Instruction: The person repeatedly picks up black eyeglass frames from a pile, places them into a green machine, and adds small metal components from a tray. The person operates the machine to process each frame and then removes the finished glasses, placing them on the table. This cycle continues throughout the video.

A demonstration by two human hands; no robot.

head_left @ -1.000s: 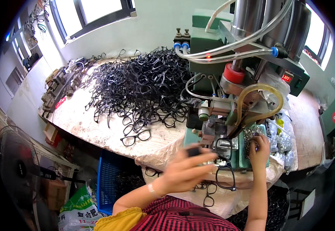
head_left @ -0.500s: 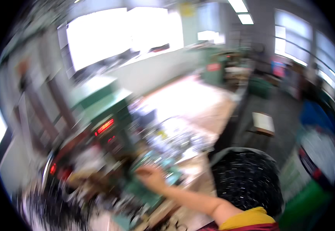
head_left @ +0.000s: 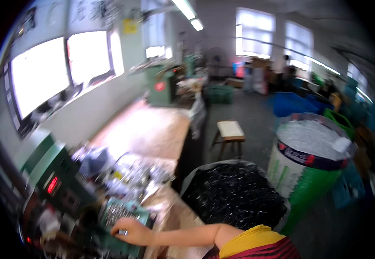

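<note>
My right hand (head_left: 132, 231) reaches in from the lower right, its bare forearm below a yellow-edged sleeve. Its fingers are curled closed, and a small shiny metal piece (head_left: 122, 232) shows at them; its exact kind is too blurred to tell. The hand is at the near edge of a green tray (head_left: 143, 216) that holds many small silvery metal parts (head_left: 117, 213). Left of the tray stands a green machine (head_left: 62, 185) with a red lit display. My left hand is out of view.
Clear plastic bags (head_left: 135, 177) lie on the bench (head_left: 148, 129) behind the tray. Right of the bench is a large sack of black pieces (head_left: 235, 194). Beyond it stand a white-and-green sack of clear pieces (head_left: 312, 142) and a stool (head_left: 230, 130).
My view has swung to the right, so the bench and machine sit further left and more sacks show. My right hand remains at the tray, its fingers now curled round something shiny.
</note>
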